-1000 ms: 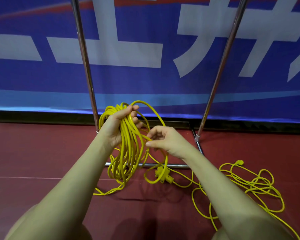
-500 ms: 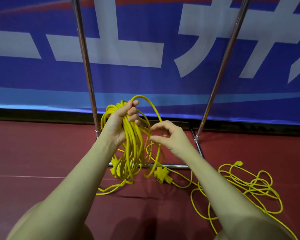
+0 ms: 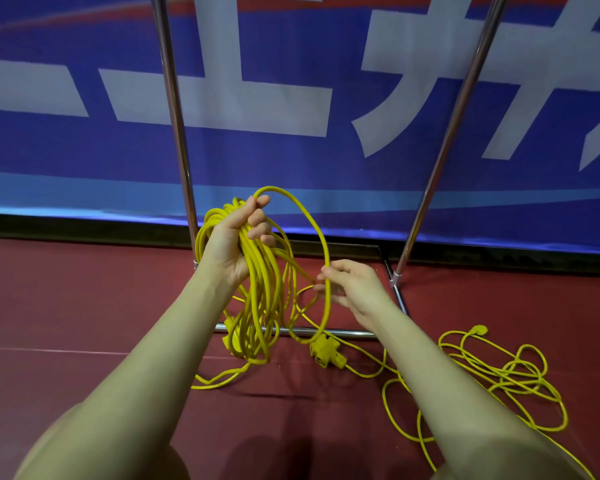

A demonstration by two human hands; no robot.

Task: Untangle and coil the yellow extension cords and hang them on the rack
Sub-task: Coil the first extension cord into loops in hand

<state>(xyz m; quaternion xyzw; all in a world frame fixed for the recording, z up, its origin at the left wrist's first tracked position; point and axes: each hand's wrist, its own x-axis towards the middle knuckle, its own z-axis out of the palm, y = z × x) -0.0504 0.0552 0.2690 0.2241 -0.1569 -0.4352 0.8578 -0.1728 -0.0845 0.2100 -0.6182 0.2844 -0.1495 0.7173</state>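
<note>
Coiling in progress: the left hand (image 3: 238, 244) grips a thick coil (image 3: 260, 306) of yellow cord, fingers curled round the top of the bundle, with the loops hanging down to the red floor (image 3: 84, 306). The right hand (image 3: 352, 287) pinches one strand of the newest loop (image 3: 312, 230), which arches from the left fingertips over to the right and is much wider than the gathered turns. A three-way socket (image 3: 326, 351) lies on the floor just below this loop, beside the rack (image 3: 175, 133) base bar. A second cord (image 3: 499, 372) lies loose and tangled on the floor to the right, its plug (image 3: 478, 330) at the far edge of the heap, well apart from the coil. Nothing hangs on the rack as far as this view shows; its top is out of frame.

Likely faults, as judgement: the oversized loop may slip off the left fingertips, since it sits only at their ends. Uneven loop size would leave a slack turn prone to snagging when hung. The strand running on from the socket toward the right heap may drag that tangle along or tighten it if pulled hard. The socket's weight could swing and pull gathered turns out of the left hand's hold. A tail (image 3: 219, 379) trailing on the floor under the coil could catch underfoot.
</note>
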